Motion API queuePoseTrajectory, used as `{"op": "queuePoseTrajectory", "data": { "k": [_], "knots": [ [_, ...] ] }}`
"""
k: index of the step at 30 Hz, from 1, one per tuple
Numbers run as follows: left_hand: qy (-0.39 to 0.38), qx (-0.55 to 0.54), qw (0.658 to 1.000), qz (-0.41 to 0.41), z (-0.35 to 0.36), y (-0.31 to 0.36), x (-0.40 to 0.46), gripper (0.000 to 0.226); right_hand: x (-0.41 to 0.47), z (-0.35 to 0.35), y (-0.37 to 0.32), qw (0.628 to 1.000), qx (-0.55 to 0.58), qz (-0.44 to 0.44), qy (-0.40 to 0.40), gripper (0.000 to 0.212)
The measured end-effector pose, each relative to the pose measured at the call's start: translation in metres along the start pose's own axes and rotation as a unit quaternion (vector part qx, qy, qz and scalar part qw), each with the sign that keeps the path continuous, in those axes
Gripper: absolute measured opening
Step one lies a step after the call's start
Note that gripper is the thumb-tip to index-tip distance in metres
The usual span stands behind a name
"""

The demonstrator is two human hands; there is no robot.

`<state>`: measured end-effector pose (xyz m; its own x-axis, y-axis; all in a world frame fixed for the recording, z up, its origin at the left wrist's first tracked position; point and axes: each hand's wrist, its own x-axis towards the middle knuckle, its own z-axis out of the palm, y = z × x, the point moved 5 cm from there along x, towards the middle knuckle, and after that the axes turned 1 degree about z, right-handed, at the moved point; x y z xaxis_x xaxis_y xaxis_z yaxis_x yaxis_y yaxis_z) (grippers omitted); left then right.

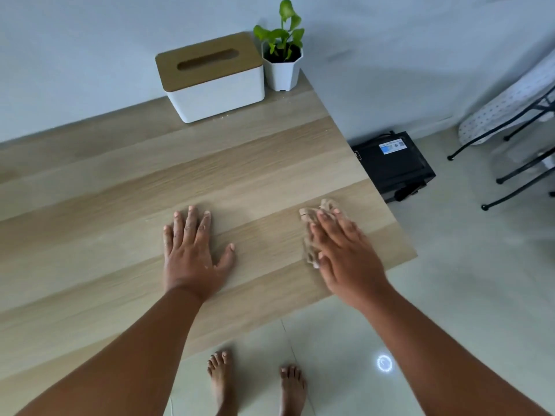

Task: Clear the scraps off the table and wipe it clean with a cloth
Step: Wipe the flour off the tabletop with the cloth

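Note:
A light wooden table (120, 205) fills the left and middle of the head view. My left hand (193, 250) lies flat on it, palm down, fingers straight and spread. My right hand (345, 250) presses with straight fingers on a crumpled beige cloth (312, 216) near the table's right edge. The cloth shows in front of and to the left of my fingers; most of it is hidden under the palm. A few tiny crumbs (223, 117) lie by the base of the tissue box.
A white tissue box (216, 88) with a wooden lid stands at the back, beside a small plant in a white pot (282, 73) at the table's far corner. On the tiled floor to the right sit a black box (393, 166) and a folding frame's black legs (510, 181).

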<state>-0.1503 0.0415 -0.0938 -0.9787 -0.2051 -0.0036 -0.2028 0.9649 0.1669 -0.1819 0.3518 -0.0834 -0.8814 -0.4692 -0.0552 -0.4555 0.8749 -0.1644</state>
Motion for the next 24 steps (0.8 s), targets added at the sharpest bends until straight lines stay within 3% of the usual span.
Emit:
{"op": "queuePoseTrajectory", "data": {
  "k": [5, 15, 20, 24],
  "knots": [
    [0.002, -0.002, 1.000, -0.004, 0.002, -0.001, 0.000, 0.086, 0.002, -0.022, 0.061, 1.000, -0.017, 0.019, -0.002, 0.062],
    [-0.004, -0.007, 1.000, 0.000, 0.002, -0.001, 0.001, 0.087, 0.006, -0.022, 0.063, 1.000, -0.018, 0.017, -0.017, 0.065],
    [-0.036, -0.089, 0.995, 0.000, -0.011, -0.005, 0.001, 0.088, 0.012, -0.035, 0.049, 0.996, 0.005, 0.081, -0.048, 0.060],
    [-0.074, -0.209, 0.975, -0.009, -0.026, -0.017, 0.004, 0.079, 0.021, -0.062, 0.019, 0.990, 0.083, 0.117, -0.002, 0.055]
  ]
}}
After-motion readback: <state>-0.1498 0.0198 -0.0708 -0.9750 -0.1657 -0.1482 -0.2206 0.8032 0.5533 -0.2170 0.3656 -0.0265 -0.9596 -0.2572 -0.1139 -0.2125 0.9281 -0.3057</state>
